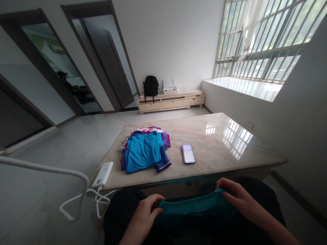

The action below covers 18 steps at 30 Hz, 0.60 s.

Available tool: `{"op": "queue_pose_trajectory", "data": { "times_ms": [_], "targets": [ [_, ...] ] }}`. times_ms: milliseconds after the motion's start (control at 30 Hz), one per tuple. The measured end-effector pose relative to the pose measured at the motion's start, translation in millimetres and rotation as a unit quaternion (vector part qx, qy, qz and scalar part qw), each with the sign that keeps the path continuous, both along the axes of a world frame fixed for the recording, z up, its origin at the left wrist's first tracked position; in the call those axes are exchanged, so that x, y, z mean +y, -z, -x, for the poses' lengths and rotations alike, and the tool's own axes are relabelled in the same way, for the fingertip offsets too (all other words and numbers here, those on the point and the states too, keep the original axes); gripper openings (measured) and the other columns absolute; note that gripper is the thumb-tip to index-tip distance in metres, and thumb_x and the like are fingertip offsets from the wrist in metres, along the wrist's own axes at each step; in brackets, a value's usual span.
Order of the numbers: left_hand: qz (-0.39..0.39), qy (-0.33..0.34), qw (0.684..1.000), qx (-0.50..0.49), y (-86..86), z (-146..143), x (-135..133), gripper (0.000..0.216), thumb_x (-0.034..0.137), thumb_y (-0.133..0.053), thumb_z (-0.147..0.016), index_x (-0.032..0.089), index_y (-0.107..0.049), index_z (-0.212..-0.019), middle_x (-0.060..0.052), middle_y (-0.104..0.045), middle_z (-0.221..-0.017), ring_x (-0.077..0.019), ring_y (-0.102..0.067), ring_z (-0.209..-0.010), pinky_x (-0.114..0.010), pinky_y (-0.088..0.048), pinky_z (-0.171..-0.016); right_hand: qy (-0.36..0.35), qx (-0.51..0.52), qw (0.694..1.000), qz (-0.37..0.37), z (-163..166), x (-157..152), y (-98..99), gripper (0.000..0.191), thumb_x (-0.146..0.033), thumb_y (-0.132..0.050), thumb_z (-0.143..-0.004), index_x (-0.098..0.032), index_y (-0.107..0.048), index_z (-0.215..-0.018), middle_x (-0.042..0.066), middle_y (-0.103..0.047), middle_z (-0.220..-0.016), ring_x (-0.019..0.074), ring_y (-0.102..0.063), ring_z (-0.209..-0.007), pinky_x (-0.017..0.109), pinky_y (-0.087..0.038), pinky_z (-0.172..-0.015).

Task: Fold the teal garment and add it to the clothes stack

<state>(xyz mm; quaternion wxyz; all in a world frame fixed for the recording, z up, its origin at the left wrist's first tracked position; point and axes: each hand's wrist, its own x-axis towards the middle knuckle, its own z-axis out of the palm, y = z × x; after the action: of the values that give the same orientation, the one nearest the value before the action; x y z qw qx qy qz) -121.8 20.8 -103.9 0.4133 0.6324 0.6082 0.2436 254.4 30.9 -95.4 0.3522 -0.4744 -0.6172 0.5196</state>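
Observation:
A teal garment (194, 209) lies stretched across my lap, below the near edge of the table. My left hand (146, 209) pinches its left end with the fingers closed. At the garment's right end my right hand (236, 197) grips the upper edge, fingers curled over it. On the marble table (230, 143) a pile of folded clothes (144, 149) sits left of centre, with a blue piece on top and purple and red-white ones under it. A phone (188, 153) lies flat to the right of the pile.
A white power bank (103, 174) rests at the table's near left corner, its white cable (76, 195) looping off the edge. A low cabinet (170, 101) with a black backpack (150, 86) stands at the far wall. A person sits beyond the left doorway (68, 85). Barred window at right.

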Motion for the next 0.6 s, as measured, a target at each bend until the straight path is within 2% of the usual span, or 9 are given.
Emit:
{"op": "queue_pose_trajectory", "data": {
  "times_ms": [133,267,433,500,600],
  "targets": [
    [-0.040,0.026,0.998,0.029,-7.3,-4,3,0.017,0.020,-0.060,-0.077,0.019,-0.075,-0.085,-0.005,-0.077,-0.090,-0.0248,-0.069,-0.088,-0.033,-0.050,-0.082,-0.015,-0.088,0.995,-0.033,-1,-1,-7.9,0.033,-0.050,-0.061,-0.096,-0.018,-0.068,-0.103,0.005,-0.068,-0.098,0.0215,-0.062,-0.090,0.030,-0.051,-0.078],
    [-0.068,0.023,0.997,-0.023,-14.5,-6,1,0.018,0.022,-0.059,-0.084,0.020,-0.076,-0.087,-0.005,-0.077,-0.095,-0.0248,-0.070,-0.097,-0.033,-0.050,-0.090,-0.025,-0.115,0.993,-0.022,-5,1,-15.4,0.035,-0.052,-0.065,-0.094,-0.018,-0.072,-0.100,0.003,-0.070,-0.091,0.0207,-0.063,-0.085,0.029,-0.052,-0.074],
    [-0.030,-0.001,0.996,-0.084,-13.7,-6,-4,0.019,0.031,-0.064,-0.088,0.020,-0.079,-0.093,-0.004,-0.079,-0.096,-0.0254,-0.071,-0.098,-0.031,-0.051,-0.090,0.029,-0.126,0.991,-0.035,-10,3,-13.2,0.036,-0.055,-0.065,-0.094,-0.021,-0.077,-0.100,0.003,-0.077,-0.093,0.0233,-0.068,-0.088,0.031,-0.053,-0.080],
    [-0.013,-0.004,0.995,-0.103,-12.1,-6,-6,0.020,0.031,-0.068,-0.085,0.021,-0.080,-0.098,-0.004,-0.080,-0.101,-0.0263,-0.072,-0.102,-0.031,-0.052,-0.093,0.064,-0.135,0.988,-0.040,-12,3,-8.8,0.038,-0.057,-0.067,-0.091,-0.023,-0.079,-0.101,0.004,-0.079,-0.097,0.0257,-0.070,-0.093,0.033,-0.053,-0.084],
    [0.011,0.002,0.995,-0.094,-11.8,-6,-8,0.021,0.026,-0.072,-0.079,0.022,-0.082,-0.098,-0.004,-0.081,-0.099,-0.0266,-0.072,-0.099,-0.030,-0.052,-0.090,0.079,-0.128,0.986,-0.069,-14,0,-3.7,0.034,-0.055,-0.070,-0.090,-0.025,-0.081,-0.100,0.005,-0.078,-0.101,0.0259,-0.071,-0.097,0.032,-0.053,-0.087]
  ]
}}
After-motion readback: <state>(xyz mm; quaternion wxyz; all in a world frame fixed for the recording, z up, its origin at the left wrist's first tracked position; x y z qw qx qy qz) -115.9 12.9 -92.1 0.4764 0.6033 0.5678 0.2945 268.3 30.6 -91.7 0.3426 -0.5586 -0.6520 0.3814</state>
